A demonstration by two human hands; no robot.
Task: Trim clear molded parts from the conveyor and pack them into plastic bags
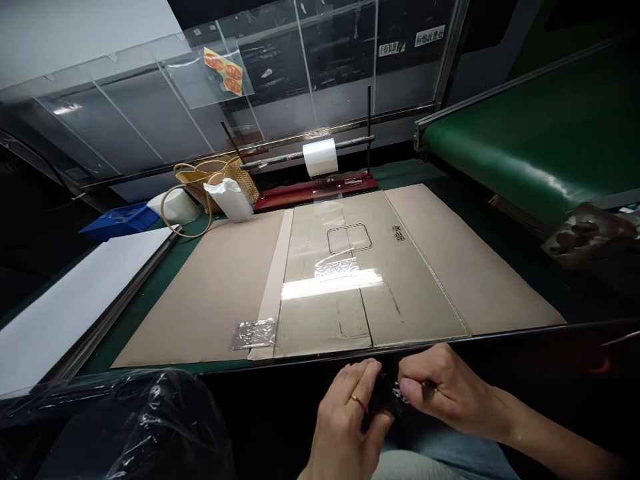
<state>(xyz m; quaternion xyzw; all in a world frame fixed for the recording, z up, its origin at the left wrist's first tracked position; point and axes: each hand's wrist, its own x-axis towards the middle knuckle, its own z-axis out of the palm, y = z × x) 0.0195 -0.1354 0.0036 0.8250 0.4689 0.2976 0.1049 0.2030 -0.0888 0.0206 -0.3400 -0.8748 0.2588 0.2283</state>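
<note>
Low in the view, below the table's dark front edge, my left hand (347,417) and my right hand (443,385) meet over my jeans (440,447). Between them they pinch a small dark object (385,397) with a glint of shiny film; its exact shape is hidden by my fingers. A ring and a red thread circle one left finger. Beyond the edge, out of reach of both hands, a transparent plastic sheet (325,313) lies on a large flattened cardboard sheet (210,293). Small crumpled film pieces (254,333) rest on it.
A white film roll (320,157) sits on a metal rod behind the cardboard, beside a woven bag (220,183) and a blue crate (120,222). A white board (75,307) lies left, a black plastic bag (110,427) sits lower left, and a green conveyor belt (530,133) runs right.
</note>
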